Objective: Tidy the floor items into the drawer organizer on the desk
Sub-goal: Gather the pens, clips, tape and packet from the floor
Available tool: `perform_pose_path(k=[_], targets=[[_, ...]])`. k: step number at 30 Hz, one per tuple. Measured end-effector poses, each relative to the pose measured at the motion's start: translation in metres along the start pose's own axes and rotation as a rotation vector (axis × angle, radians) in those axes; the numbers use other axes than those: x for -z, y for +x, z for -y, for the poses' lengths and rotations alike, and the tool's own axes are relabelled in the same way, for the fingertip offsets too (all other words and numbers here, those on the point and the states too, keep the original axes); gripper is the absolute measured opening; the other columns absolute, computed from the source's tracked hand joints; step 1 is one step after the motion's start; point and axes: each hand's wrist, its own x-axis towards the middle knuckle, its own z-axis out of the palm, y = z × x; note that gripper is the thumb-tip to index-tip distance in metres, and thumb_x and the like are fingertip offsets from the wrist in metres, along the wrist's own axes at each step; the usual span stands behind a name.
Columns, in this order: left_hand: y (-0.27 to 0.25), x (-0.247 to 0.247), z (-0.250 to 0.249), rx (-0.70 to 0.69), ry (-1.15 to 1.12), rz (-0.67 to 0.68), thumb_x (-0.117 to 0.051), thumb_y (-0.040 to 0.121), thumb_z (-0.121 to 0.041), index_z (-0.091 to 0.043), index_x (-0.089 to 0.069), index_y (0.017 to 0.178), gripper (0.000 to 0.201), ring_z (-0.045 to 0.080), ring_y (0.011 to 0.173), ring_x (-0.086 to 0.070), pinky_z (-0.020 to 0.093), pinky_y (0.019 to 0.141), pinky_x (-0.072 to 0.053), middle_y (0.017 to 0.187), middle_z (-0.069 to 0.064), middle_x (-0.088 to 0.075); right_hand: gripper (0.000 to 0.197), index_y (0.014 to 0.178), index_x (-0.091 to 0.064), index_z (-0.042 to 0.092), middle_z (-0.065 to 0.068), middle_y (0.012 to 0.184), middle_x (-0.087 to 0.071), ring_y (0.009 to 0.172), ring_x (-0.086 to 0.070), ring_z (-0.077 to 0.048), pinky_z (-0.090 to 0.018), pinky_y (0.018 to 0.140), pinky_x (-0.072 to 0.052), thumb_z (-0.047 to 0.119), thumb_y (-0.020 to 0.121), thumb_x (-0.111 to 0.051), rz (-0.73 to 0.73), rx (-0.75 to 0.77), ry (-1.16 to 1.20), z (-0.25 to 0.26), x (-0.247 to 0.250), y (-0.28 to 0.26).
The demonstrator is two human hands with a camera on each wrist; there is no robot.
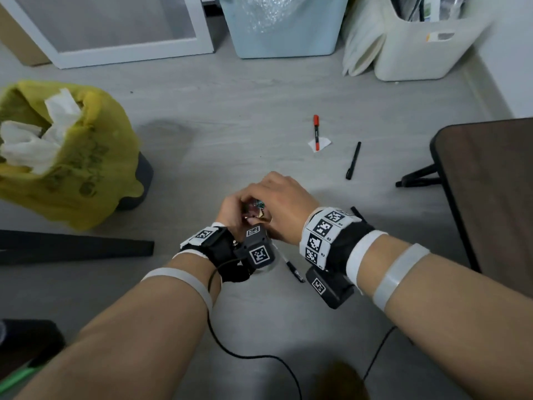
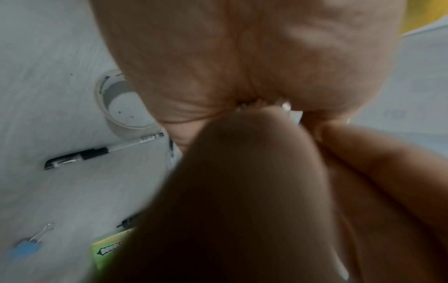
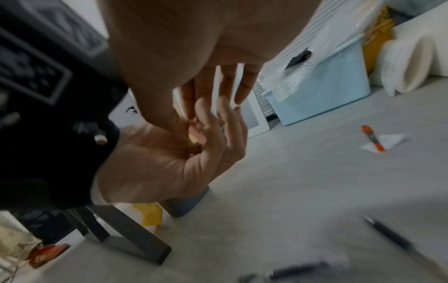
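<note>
A pale grey floor with faint wood grain is seen. At nine o'clock, a yellow bag is filled with white tissue. At twelve o'clock a light blue bin is shown, and at one o'clock a white basket. Right of centre, a red marker is laid on white paper, with a black pen at its four o'clock. At three o'clock a dark brown desk is seen. Black wristbands with black-and-white square codes are worn. In the left wrist view, a cream tape roll, a clear-and-black pen, a blue clip and a green box are shown.
</note>
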Motion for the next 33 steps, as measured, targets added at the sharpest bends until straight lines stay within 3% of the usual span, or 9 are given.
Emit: perform_pose_path(k=[3,6,10,17,20,25,27,30,33], targets=[[0.007,0.027,0.014,0.111,-0.162,0.072,-0.051,0.092,-0.014,-0.004,-0.058,0.077,0.019,0.011,0.04,-0.056,0.014,0.033,-0.035,0.061,0.007,-0.058,0.036,0.12,-0.055,0.018,0.005,0.114,-0.061,0.113,-0.049,-0.018,-0.035,0.097,-0.042,0.027,0.086,-0.062,-0.029,-0.087,0.057,0.001,-0.001,-0.025],[0.022,0.058,0.032,0.147,-0.152,0.101,-0.044,0.097,-0.019,-0.009,-0.053,0.079,0.023,0.005,0.039,-0.049,0.01,0.032,-0.02,0.058,0.002,-0.055,0.032,0.123,-0.053,0.017,0.001,0.126,-0.056,0.119,-0.047,-0.016,-0.031,0.102,-0.04,0.02,0.091,-0.054,-0.043,-0.345,0.065,-0.016,0.004,-0.052],[0.015,0.076,0.048,0.181,0.024,0.101,-0.046,0.101,-0.034,-0.013,-0.049,0.058,0.047,0.006,0.031,-0.04,0.012,0.036,-0.023,0.05,0.001,-0.049,0.027,0.117,-0.053,0.018,-0.001,0.122,-0.056,0.116,-0.051,-0.023,-0.041,0.1,-0.043,0.026,0.091,-0.055,0.077,-0.581,-0.006,-0.034,0.0,-0.086],[0.03,0.039,0.031,0.117,0.534,-0.034,-0.06,0.093,-0.023,-0.009,-0.06,0.072,0.026,0.007,0.026,-0.036,0.009,0.033,-0.02,0.047,-0.001,-0.052,0.022,0.11,-0.055,0.021,-0.001,0.112,-0.054,0.105,-0.053,-0.025,-0.04,0.096,-0.046,0.024,0.088,-0.057,0.173,-0.728,0.011,-0.074,-0.019,-0.088],[0.035,0.031,0.043,0.055,0.691,-0.028,-0.064,0.092,-0.015,-0.002,-0.074,0.094,0.016,0.007,0.03,-0.043,0.011,0.032,-0.025,0.068,0.006,-0.064,0.02,0.104,-0.057,0.023,0.003,0.108,-0.048,0.093,-0.055,-0.024,-0.036,0.092,-0.049,0.016,0.085,-0.056,0.208,-0.864,0.023,-0.082,-0.04,-0.102],[0.041,0.036,0.064,0.076,0.638,0.086,-0.06,0.096,-0.017,-0.004,-0.072,0.099,0.018,0.008,0.041,-0.047,0.012,0.035,-0.023,0.07,0.003,-0.055,0.03,0.113,-0.058,0.022,-0.004,0.119,-0.058,0.098,-0.06,-0.024,-0.03,0.087,-0.051,0.024,0.084,-0.066,0.413,-1.067,0.056,-0.089,-0.081,-0.14],[0.047,0.035,0.066,0.116,0.577,0.129,-0.061,0.096,-0.025,-0.007,-0.069,0.093,0.02,0.011,0.047,-0.047,0.012,0.036,-0.022,0.068,0.002,-0.053,0.039,0.12,-0.054,0.021,-0.006,0.128,-0.05,0.096,-0.059,-0.025,-0.03,0.083,-0.05,0.022,0.083,-0.067,0.413,-1.121,0.066,-0.091,-0.096,-0.153],[0.059,0.028,0.069,0.188,0.507,0.175,-0.059,0.096,-0.031,-0.011,-0.064,0.089,0.022,0.011,0.047,-0.049,0.012,0.034,-0.02,0.066,0.001,-0.054,0.048,0.126,-0.048,0.019,-0.007,0.136,-0.035,0.104,-0.059,-0.03,-0.033,0.086,-0.051,0.014,0.083,-0.068,0.394,-1.119,0.062,-0.097,-0.117,-0.163],[0.065,0.021,0.072,0.243,0.447,0.211,-0.055,0.096,-0.036,-0.013,-0.061,0.088,0.025,0.011,0.048,-0.053,0.012,0.032,-0.021,0.066,0.0,-0.056,0.051,0.132,-0.044,0.009,-0.014,0.143,-0.034,0.118,-0.055,-0.033,-0.035,0.094,-0.048,0.009,0.085,-0.065,0.423,-1.057,-0.055,-0.105,-0.136,-0.164]])
